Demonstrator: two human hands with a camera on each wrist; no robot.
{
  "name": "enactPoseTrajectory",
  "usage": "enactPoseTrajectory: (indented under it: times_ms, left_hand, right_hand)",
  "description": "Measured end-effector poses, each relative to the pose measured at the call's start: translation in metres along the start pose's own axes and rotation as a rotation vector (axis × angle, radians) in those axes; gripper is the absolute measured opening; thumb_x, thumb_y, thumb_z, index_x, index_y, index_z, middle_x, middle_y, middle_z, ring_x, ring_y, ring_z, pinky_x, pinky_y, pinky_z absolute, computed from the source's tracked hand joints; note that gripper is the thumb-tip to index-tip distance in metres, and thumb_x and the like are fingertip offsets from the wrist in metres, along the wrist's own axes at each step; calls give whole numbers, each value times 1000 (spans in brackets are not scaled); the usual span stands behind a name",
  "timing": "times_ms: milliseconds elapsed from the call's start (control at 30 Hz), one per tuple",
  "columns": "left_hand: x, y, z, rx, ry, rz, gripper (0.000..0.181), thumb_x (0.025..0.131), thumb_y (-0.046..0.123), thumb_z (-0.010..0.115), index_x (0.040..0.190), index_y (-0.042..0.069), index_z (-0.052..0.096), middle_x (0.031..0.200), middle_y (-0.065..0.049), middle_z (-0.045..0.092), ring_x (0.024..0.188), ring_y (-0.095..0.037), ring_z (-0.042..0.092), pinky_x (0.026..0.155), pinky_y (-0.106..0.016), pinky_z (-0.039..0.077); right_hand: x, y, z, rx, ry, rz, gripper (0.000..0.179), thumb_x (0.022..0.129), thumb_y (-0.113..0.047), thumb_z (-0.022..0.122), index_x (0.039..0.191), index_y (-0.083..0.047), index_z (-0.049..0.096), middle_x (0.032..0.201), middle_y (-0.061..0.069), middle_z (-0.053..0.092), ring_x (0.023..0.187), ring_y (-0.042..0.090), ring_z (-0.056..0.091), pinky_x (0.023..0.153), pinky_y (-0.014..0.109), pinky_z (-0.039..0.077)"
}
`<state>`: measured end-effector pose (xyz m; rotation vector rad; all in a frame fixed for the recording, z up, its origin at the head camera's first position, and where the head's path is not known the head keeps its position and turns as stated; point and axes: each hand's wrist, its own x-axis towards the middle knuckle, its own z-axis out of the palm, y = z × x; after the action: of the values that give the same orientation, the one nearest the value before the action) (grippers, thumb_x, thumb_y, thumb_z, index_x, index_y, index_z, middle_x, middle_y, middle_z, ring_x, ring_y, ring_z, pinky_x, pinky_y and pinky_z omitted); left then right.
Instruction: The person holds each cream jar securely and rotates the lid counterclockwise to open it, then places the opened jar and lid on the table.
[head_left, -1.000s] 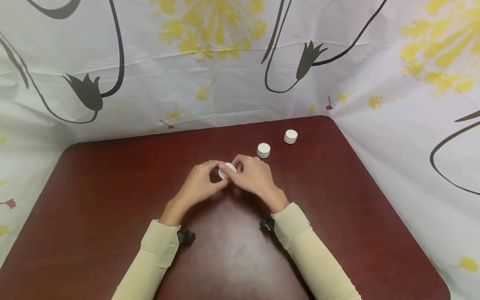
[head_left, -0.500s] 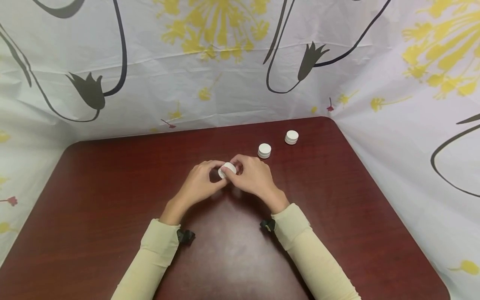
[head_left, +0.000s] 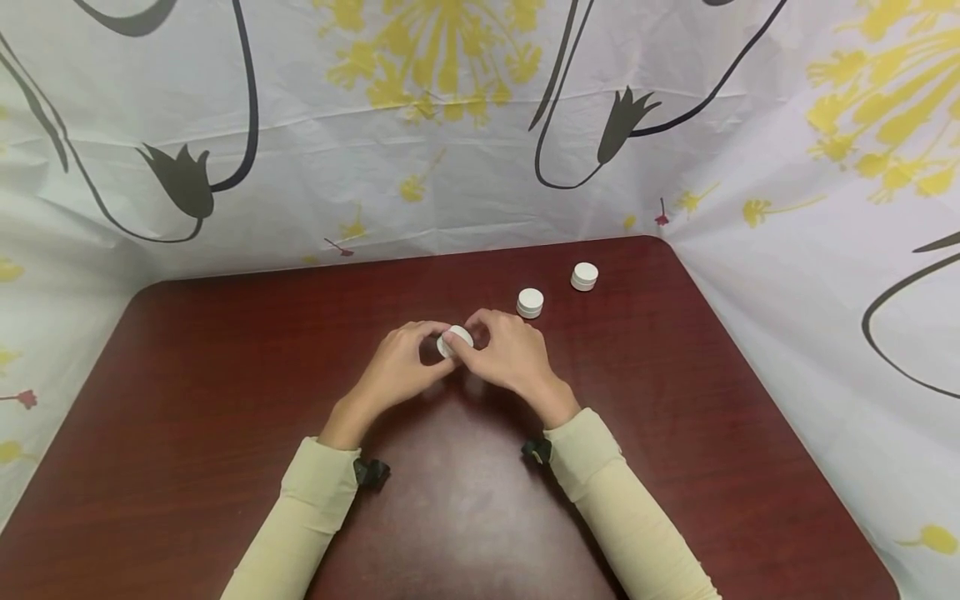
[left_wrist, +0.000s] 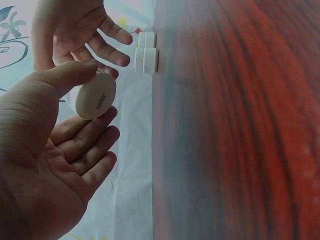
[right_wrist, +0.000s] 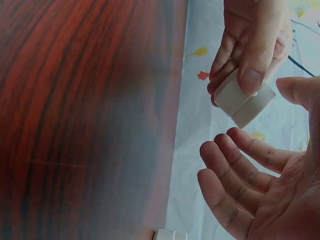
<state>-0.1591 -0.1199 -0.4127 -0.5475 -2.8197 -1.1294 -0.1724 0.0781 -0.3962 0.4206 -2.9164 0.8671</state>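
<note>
My left hand [head_left: 401, 362] holds a small round white jar [left_wrist: 96, 97] between thumb and fingers, above the table. In the left wrist view, the jar's flat end with small raised lettering faces the camera. A seam runs round the jar [right_wrist: 243, 102] in the right wrist view, and the left thumb presses on its side. My right hand [right_wrist: 260, 185] is spread around the jar's other end, fingers loosely bent and thumb apart from it. From the head view, the right thumb overlaps the jar's top.
Two similar white jars stand on the dark red wooden table [head_left: 225, 417], one [head_left: 530, 303] just beyond the right hand and another [head_left: 584, 276] near the back right corner. A white cloth [head_left: 300, 167] with printed flowers hangs behind and beside the table.
The right fingers have shifted slightly at the jar, with a wider gap between thumb and forefinger. My left hand keeps its hold in the same spot. The head view has shifted a little.
</note>
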Motion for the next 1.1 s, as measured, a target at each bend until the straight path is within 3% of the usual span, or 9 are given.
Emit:
enactPoseTrajectory:
  times_ms: [133, 300, 1100]
  left_hand:
    - [0, 1, 0, 4, -3, -5, 47, 90, 32, 82, 130, 9, 74, 128, -9, 76, 124, -31, 67, 108, -52, 52]
    - [1, 0, 1, 11, -5, -6, 47, 90, 32, 82, 131, 10, 73, 129, -9, 76, 124, -31, 67, 108, -52, 52]
    - [1, -3, 3, 7, -13, -4, 45, 89, 28, 82, 129, 10, 73, 127, -9, 76, 123, -32, 67, 107, -53, 52]
  right_hand:
    - [0, 0, 0, 3, 6, 7, 43, 93, -67, 63, 94, -25, 73, 75, -10, 68, 70, 10, 63, 66, 37, 51]
    - [1, 0, 1, 5, 8, 6, 38, 92, -63, 65, 91, -26, 71, 71, -12, 66, 67, 8, 60, 64, 35, 49]
    - [0, -3, -1, -7, -19, -48, 24, 89, -44, 70, 105, -27, 74, 85, -12, 70, 77, 8, 65, 67, 40, 53]
